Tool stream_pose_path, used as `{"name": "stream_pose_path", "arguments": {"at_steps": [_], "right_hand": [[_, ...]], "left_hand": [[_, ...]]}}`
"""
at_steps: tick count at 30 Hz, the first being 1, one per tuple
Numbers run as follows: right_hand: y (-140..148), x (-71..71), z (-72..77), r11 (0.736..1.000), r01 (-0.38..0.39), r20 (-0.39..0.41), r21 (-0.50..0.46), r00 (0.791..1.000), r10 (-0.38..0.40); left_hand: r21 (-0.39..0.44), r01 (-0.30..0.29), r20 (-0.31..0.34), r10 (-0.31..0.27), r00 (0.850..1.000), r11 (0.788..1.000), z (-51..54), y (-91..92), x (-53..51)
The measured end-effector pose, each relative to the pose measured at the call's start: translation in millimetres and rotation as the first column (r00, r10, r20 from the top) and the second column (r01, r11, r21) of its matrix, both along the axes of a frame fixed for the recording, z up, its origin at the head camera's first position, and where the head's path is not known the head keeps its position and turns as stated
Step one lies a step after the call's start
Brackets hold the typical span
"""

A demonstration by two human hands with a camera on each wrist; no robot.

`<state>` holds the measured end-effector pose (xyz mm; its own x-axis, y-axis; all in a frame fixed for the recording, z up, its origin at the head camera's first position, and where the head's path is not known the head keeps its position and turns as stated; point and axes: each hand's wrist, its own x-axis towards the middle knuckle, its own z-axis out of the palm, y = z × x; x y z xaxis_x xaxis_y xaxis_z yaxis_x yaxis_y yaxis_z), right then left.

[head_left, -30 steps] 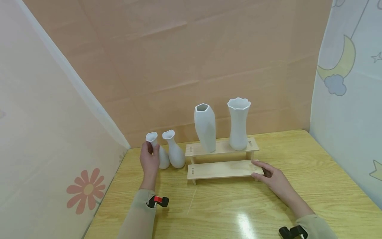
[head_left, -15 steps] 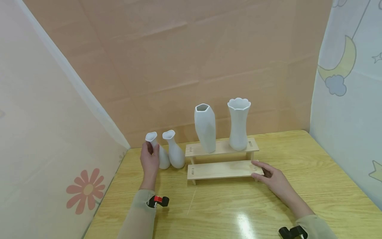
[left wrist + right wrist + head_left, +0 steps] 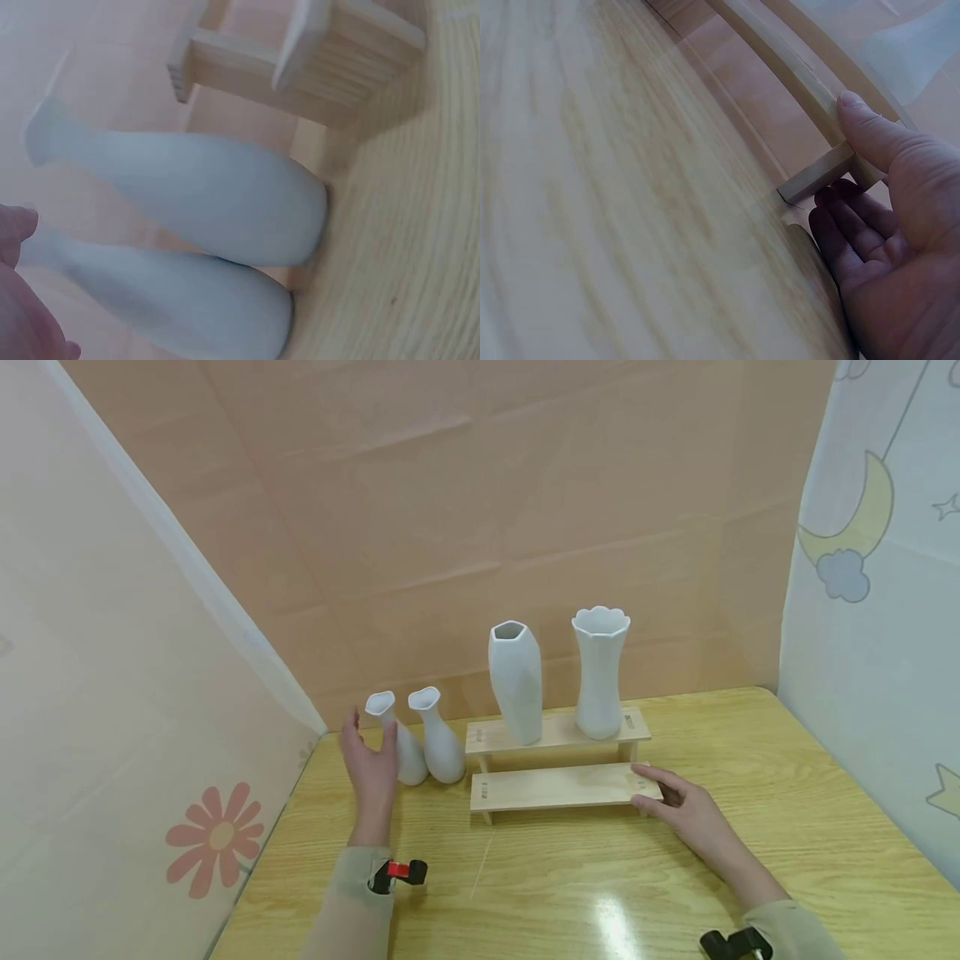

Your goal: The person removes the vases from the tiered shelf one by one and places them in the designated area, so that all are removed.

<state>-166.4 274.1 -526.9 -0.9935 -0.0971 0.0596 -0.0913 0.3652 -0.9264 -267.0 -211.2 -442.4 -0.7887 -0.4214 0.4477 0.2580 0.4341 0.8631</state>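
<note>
Two small white bud vases stand side by side on the table, left of a two-step wooden display stand point(image 3: 555, 787). My left hand point(image 3: 371, 772) is beside the left bud vase point(image 3: 410, 758), fingers spread and thumb near its neck; whether the thumb touches it I cannot tell. Both the left bud vase point(image 3: 195, 300) and the right bud vase point(image 3: 217, 195) are upright in the left wrist view. At the lower step's right end, my right hand point(image 3: 697, 822) grips the board between thumb and fingers. The right wrist view has its thumb point(image 3: 870, 131) on the board's edge.
On the upper step point(image 3: 558, 728) stand a tall faceted white vase point(image 3: 517, 685) and a scallop-rimmed white vase point(image 3: 600, 689). Beneath everything is a wood-grain table point(image 3: 540, 893). A brown backdrop point(image 3: 450, 527) rises behind, with pale printed sheets at both sides.
My left hand has let go of the left bud vase, its fingers opening and shifting slightly left. The vase stays standing. My right hand has not moved.
</note>
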Motion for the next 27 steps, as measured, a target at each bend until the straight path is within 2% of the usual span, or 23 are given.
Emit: {"name": "stream_pose_path", "arguments": {"at_steps": [4, 7, 11, 13, 19, 27], "right_hand": [[1, 0.2, -0.2, 1.0, -0.003, 0.0, -0.005, 1.0, 0.003], [1, 0.5, -0.5, 1.0, -0.004, -0.004, -0.002, 1.0, 0.004], [1, 0.7, -0.8, 1.0, -0.001, -0.004, 0.003, 1.0, 0.001], [1, 0.6, -0.8, 1.0, -0.001, -0.004, 0.004, 1.0, 0.001], [1, -0.2, -1.3, 1.0, -0.001, -0.014, 0.014, 1.0, 0.002], [0, -0.2, -0.5, 1.0, -0.001, -0.006, 0.01, 1.0, 0.001]], "left_hand": [[0.04, -0.035, -0.034, 0.036, 0.999, 0.999, 12.9, 8.2, 14.8], [0.068, -0.02, -0.087, 0.025, 0.996, 0.998, 22.4, 18.6, 27.4], [0.076, 0.063, -0.162, -0.05, 0.986, 0.995, 33.1, 35.7, 42.6], [0.077, 0.102, -0.176, -0.087, 0.98, 0.992, 37.3, 44.7, 48.4], [0.042, 0.191, -0.174, -0.181, 0.968, 0.981, 49.4, 70.6, 60.1], [-0.006, 0.322, -0.136, -0.32, 0.938, 0.947, 62.0, 99.3, 63.6]]}}
